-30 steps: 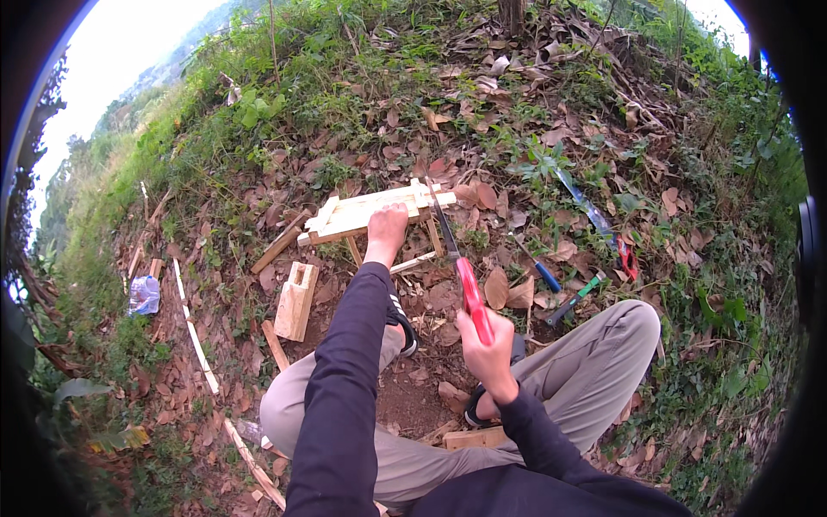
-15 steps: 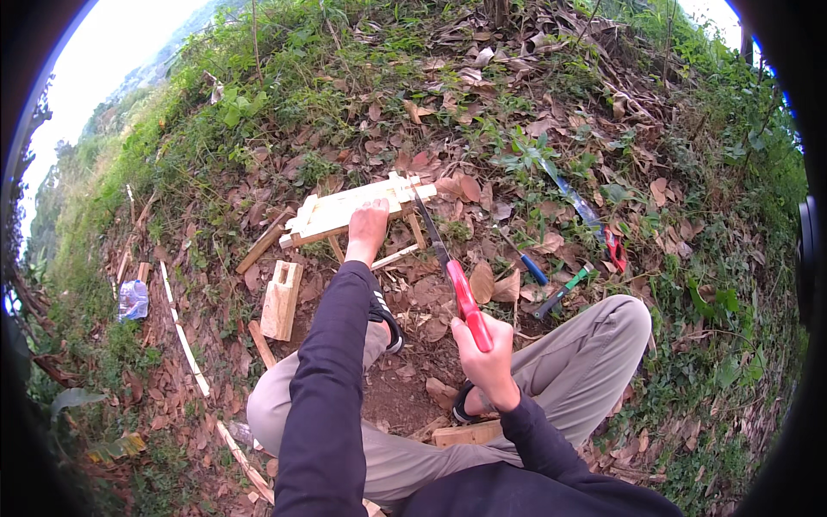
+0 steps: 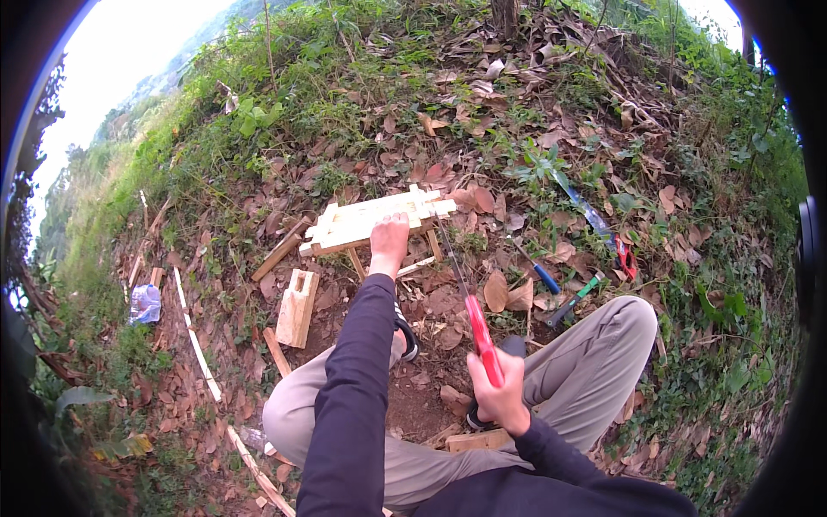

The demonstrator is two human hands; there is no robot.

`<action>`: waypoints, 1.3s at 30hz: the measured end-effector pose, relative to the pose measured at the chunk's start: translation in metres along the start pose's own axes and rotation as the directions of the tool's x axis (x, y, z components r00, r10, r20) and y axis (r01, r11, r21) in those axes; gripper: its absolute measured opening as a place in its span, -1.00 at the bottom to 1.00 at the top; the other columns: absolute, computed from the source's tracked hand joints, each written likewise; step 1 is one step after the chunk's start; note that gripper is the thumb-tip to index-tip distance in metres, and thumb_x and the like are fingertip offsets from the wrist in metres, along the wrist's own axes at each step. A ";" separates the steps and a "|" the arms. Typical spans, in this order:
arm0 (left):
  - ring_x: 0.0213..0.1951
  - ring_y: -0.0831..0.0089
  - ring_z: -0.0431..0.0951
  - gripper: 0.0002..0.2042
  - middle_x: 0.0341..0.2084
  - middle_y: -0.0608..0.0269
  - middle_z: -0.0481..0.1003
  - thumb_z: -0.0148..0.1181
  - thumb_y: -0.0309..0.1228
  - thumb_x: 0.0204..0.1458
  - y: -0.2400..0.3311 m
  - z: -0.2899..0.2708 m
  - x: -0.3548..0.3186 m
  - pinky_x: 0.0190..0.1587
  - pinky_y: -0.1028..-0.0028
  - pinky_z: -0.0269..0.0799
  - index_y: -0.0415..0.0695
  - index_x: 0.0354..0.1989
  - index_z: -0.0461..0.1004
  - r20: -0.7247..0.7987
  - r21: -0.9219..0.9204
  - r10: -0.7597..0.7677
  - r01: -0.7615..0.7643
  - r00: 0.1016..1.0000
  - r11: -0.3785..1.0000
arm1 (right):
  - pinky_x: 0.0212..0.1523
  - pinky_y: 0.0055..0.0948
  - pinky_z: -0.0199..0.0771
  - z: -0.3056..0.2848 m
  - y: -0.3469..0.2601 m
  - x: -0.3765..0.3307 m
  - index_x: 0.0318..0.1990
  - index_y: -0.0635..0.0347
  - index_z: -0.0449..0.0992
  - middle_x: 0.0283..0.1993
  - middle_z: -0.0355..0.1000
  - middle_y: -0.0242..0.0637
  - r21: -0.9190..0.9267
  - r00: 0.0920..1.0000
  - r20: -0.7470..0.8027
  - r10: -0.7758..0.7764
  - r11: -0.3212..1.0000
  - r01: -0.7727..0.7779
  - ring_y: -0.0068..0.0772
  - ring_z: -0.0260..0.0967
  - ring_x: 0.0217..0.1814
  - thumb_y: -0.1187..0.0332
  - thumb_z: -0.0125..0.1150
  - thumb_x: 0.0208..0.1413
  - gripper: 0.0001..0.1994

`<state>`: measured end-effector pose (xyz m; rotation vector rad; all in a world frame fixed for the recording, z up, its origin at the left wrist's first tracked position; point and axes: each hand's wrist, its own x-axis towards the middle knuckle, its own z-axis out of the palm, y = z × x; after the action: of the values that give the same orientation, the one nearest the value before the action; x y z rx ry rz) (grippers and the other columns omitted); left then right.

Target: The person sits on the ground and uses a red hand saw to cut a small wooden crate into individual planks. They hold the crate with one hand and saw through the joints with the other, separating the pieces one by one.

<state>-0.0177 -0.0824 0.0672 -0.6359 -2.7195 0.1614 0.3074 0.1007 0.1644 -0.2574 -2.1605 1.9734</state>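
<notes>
A small pale wooden stool point(image 3: 353, 217) with slatted top and thin legs stands in front of me. Pressed on the near edge of its top is my left hand point(image 3: 390, 239), fingers curled and closed on the wood. My right hand point(image 3: 500, 388) grips the red handle of a handsaw point(image 3: 480, 332). The saw's dark, narrow blade slants away to the stool's right end and meets the projecting end pieces there. How deep the blade sits in the wood is too small to tell.
A notched wood block point(image 3: 296, 310) stands left of my leg. To the right lie a blue-handled tool point(image 3: 544, 276), a green-and-black-handled tool point(image 3: 575, 300) and another saw with a red handle point(image 3: 624, 257). Wood strips point(image 3: 200, 349) and a clear plastic bottle point(image 3: 145, 303) lie at left.
The saw has been drawn back toward me along the stool's right end. My left hand keeps its place on the stool. The whole view has shifted slightly.
</notes>
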 end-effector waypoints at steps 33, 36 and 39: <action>-0.31 0.28 0.71 -0.89 -0.43 0.20 0.65 0.16 -0.46 0.05 -0.011 0.003 0.016 -0.28 0.33 0.62 -0.05 -0.31 0.61 -0.007 -0.066 -0.026 0.025 1.000 0.997 | -0.64 -0.43 0.02 0.086 0.097 0.162 -0.53 0.26 0.39 -0.73 0.14 -0.47 0.070 0.969 -0.123 -0.215 0.972 0.224 -0.68 0.04 -0.69 0.41 0.24 0.16 -0.75; -0.30 0.29 0.70 -0.90 -0.42 0.21 0.65 0.16 -0.46 0.05 -0.008 0.001 0.018 -0.28 0.33 0.62 -0.05 -0.31 0.61 0.006 -0.060 -0.018 0.018 1.000 0.998 | -0.64 -0.44 0.02 0.084 0.097 0.162 -0.52 0.27 0.42 -0.73 0.15 -0.47 0.024 0.968 -0.101 -0.228 0.973 0.231 -0.69 0.04 -0.69 0.41 0.25 0.16 -0.77; -0.28 0.31 0.69 -0.90 -0.41 0.22 0.65 0.17 -0.45 0.04 -0.012 0.004 0.014 -0.28 0.33 0.61 -0.05 -0.30 0.60 -0.033 -0.074 -0.009 0.006 0.999 0.997 | -0.63 -0.45 0.02 0.085 0.089 0.161 -0.50 0.27 0.43 -0.73 0.16 -0.47 0.020 0.971 -0.091 -0.220 0.975 0.222 -0.69 0.05 -0.68 0.42 0.25 0.16 -0.78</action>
<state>-0.0354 -0.0870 0.0696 -0.6431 -2.7055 0.0483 0.1287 0.0698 0.0733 -0.0917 -2.0068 1.8340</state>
